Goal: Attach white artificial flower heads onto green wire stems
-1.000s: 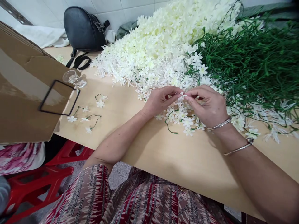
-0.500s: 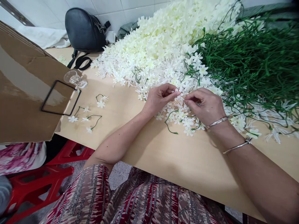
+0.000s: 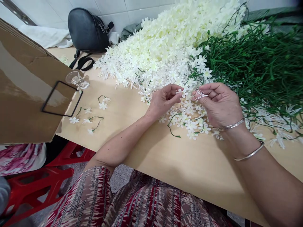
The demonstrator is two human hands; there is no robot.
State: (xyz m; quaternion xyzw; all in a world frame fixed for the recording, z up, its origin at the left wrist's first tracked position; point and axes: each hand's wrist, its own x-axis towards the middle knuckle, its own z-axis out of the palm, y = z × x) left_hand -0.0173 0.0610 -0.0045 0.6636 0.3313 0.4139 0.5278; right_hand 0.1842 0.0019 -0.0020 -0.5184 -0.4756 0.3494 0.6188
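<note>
My left hand (image 3: 165,100) pinches a white artificial flower (image 3: 181,92) between thumb and fingers. Close beside it on the right, my right hand (image 3: 219,102) is closed on a small tuft of white stamens (image 3: 200,94), its thin threads sticking out past the thumb. Both hands hover over the near edge of a big heap of white artificial flowers (image 3: 163,41). Below them lie loose blossoms and a curved green stem (image 3: 170,130) on the table. A mass of green plastic stems (image 3: 258,60) spreads to the right of my right hand.
At the left stands a cardboard box (image 3: 26,91) with a black wire frame (image 3: 44,98) against it. A clear plastic cup (image 3: 77,79) lies near the box. Several stemmed flowers (image 3: 103,105) rest on the wooden table (image 3: 151,157). A black backpack (image 3: 87,31) sits by the wall.
My right hand has moved a little right, away from the left, and turned so the white stamens in its fingers show. The left hand stays almost in place with its flower.
</note>
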